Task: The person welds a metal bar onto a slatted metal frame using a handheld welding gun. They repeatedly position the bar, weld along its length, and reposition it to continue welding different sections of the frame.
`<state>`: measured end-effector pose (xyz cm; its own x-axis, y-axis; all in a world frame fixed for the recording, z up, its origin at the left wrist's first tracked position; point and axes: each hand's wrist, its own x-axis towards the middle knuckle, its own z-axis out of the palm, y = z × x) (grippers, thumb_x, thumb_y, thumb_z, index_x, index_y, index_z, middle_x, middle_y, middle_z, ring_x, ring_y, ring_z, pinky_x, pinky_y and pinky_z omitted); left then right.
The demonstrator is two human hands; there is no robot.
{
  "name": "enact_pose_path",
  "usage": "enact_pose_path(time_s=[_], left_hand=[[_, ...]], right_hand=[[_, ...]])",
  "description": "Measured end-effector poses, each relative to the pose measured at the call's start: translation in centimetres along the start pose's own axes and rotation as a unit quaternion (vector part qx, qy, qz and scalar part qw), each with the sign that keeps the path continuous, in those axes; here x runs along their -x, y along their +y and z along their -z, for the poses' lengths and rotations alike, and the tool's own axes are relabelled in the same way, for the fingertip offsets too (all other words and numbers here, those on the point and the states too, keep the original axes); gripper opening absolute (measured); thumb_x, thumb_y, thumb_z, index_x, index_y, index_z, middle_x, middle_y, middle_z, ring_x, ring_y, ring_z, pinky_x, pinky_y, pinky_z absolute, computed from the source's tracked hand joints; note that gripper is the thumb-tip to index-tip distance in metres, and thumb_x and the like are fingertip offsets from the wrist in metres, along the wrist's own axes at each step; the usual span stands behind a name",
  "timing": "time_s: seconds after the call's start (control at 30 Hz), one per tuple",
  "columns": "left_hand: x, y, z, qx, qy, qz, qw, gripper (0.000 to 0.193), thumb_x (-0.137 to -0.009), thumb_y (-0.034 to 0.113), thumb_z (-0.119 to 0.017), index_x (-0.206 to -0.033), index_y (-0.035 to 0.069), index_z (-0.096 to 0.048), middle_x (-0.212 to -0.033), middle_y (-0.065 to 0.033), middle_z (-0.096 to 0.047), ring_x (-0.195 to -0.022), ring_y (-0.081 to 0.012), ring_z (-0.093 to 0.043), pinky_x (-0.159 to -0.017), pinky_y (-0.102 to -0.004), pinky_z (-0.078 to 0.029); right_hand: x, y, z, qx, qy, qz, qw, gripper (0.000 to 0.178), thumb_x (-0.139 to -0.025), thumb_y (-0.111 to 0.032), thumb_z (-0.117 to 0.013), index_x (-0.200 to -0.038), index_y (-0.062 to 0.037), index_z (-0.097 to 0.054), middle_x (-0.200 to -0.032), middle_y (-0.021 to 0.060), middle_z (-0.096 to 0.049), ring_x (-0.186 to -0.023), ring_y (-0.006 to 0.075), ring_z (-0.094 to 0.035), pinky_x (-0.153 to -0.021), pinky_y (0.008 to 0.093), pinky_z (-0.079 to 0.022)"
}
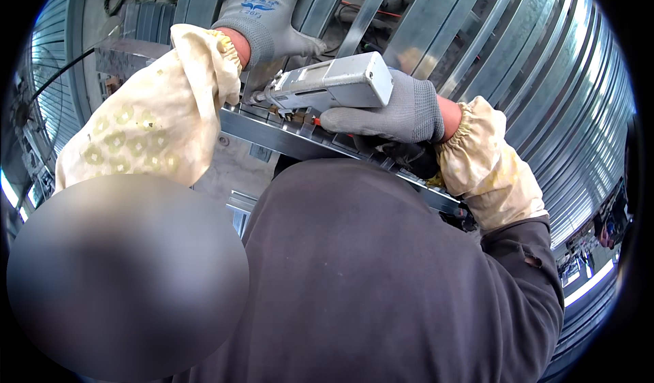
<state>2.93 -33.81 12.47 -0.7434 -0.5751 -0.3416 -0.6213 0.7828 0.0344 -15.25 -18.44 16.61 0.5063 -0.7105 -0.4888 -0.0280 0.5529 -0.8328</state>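
Note:
My right hand, in a grey knit glove, is wrapped around a silver-grey power tool with a boxy body. The tool's narrow nose points left, close to a metal profile running across in front of me. Its handle is mostly hidden under my fingers, and its exact kind cannot be made out. Up and to the left, my left hand, gloved the same way, lies flat on the galvanized metal channels with the thumb spread out. The tips of its fingers run out of the picture at the top.
Long galvanized metal strips lie side by side across the far and right side. Red and dark cables show in gaps between them. A thin black cable arcs at the left. Below the profile is grey floor with short metal pieces.

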Motion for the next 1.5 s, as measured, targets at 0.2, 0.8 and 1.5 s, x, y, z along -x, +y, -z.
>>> enact_pose_path(time_s=[0.2,0.8,1.5], left_hand=[[-0.2,-0.1,-0.2,-0.001,0.023,-0.029,0.999,0.131,-0.062,0.067,-0.082,-0.160,0.002,-0.024,-0.164,-0.0295,-0.020,-0.153,-0.0491,-0.012,-0.126,-0.0532,-0.010],[0.2,0.4,2.3,0.018,-0.010,-0.038,0.999,0.132,-0.062,0.073,-0.079,-0.159,0.002,-0.026,-0.162,-0.0308,-0.024,-0.152,-0.0488,-0.017,-0.125,-0.0542,-0.011],[0.2,-0.2,0.8,0.052,0.020,-0.037,0.998,0.121,-0.065,0.063,-0.082,-0.157,0.002,-0.032,-0.161,-0.0296,-0.027,-0.152,-0.0460,-0.019,-0.125,-0.0520,-0.015]], right_hand=[[0.0,0.3,-0.4,-0.009,-0.006,-0.002,1.000,0.053,-0.090,-0.040,-0.075,-0.130,-0.0056,-0.064,-0.090,0.0041,-0.071,-0.069,0.0095,-0.063,-0.063,0.0264,-0.055],[0.6,-0.3,-0.5,-0.022,-0.034,-0.053,0.998,0.056,-0.093,-0.032,-0.076,-0.137,-0.0012,-0.060,-0.093,0.0073,-0.072,-0.068,0.0100,-0.065,-0.058,0.0259,-0.054],[0.9,-0.6,-0.5,-0.041,-0.040,-0.065,0.996,0.058,-0.093,-0.038,-0.075,-0.138,-0.0053,-0.059,-0.094,0.0056,-0.071,-0.065,0.0082,-0.062,-0.060,0.0257,-0.054]])
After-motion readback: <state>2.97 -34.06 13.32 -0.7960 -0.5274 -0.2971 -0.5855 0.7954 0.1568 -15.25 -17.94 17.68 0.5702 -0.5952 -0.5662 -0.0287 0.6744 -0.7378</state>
